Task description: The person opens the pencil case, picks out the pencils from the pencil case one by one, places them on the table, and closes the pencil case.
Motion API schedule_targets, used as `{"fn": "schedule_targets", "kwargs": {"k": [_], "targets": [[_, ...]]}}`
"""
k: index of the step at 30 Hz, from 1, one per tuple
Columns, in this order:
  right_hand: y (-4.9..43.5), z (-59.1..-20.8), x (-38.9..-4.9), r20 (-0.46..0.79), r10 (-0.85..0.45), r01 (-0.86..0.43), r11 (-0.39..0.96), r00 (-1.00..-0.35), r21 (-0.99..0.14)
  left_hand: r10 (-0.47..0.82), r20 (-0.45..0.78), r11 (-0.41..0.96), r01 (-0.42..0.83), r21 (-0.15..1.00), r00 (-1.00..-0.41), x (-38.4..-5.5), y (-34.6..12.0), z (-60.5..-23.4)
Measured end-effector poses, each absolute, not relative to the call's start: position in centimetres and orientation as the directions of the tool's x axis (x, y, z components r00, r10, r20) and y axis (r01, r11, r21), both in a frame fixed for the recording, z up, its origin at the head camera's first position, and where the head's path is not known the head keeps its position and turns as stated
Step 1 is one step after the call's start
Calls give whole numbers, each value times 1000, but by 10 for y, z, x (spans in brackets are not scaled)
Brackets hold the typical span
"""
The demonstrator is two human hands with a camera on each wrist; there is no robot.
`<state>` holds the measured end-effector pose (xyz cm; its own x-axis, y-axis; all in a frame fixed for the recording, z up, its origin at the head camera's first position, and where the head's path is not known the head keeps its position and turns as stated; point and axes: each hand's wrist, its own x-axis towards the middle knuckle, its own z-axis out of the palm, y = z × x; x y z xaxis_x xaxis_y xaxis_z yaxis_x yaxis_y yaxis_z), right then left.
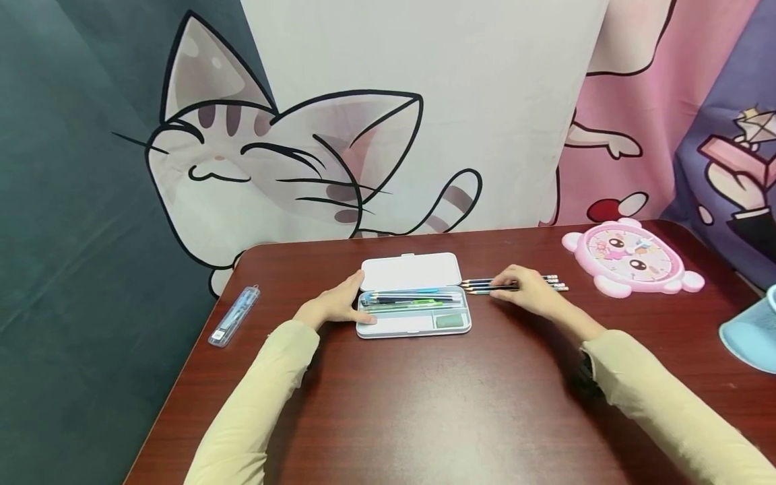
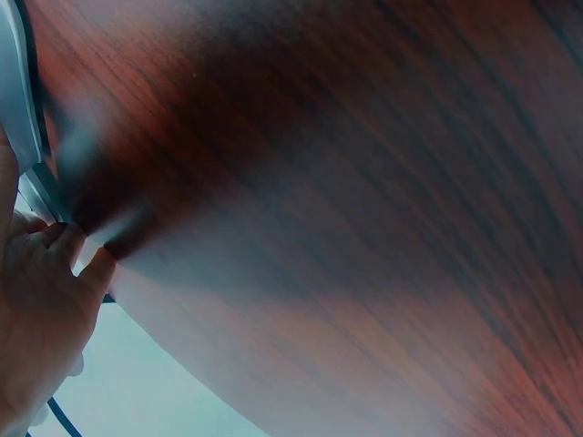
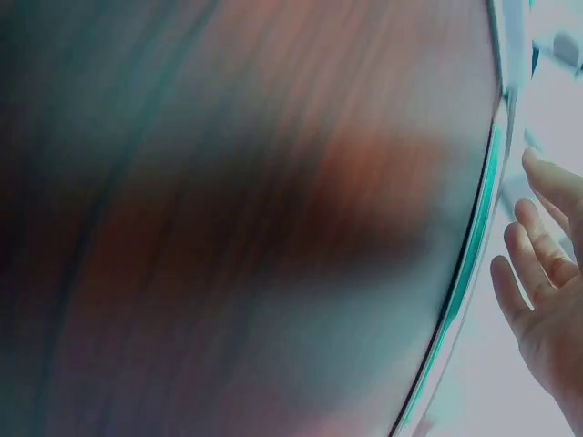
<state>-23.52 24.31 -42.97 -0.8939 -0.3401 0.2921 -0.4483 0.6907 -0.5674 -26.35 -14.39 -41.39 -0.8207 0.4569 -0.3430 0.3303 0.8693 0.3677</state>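
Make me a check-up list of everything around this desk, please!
Surface: shiny, reddish-brown tabletop.
Job's things: white pencil case lying open, with pens and pencils inside; loose pencils on the tabletop, just right of it.
Clutter: small clear box at the left; pink animal-shaped clock and blue container, partly out of view, at the right.
Hands: left hand rests against the case's left side; right hand is at the loose pencils, grip unclear.
Cables: nothing seen.
Surroundings: cartoon backdrop with a smiling cat behind the tabletop.
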Motion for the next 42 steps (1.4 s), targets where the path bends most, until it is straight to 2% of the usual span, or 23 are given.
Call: {"fn": "schedule_targets", "kwargs": {"k": [8,11,15,18,24,30,42], "targets": [[186,-424,-237,232,-459,-492,598,-857,-632,480,-327,855,349,385,-814,-265,-144,-416],[174,-421,-240,188,-494,-501,640,-849,-583,475,-330,857,345,382,-816,-265,-144,-417],[168,-419,-240,157,-532,-539,706,-832,-460,476,-327,855,343,389,-816,-265,-143,-418],[167,-420,-242,143,-537,-538,712,-831,-451,481,-318,850,346,397,-817,-266,-142,-418],[170,-423,-244,182,-486,-491,645,-855,-585,480,-317,852,348,391,-818,-266,-143,-418],[180,-423,-241,267,-366,-444,589,-891,-675,465,-326,860,334,385,-823,-265,-145,-421],[235,-421,-231,359,-270,-444,657,-893,-610,448,-336,871,320,372,-829,-264,-143,-417]]}}
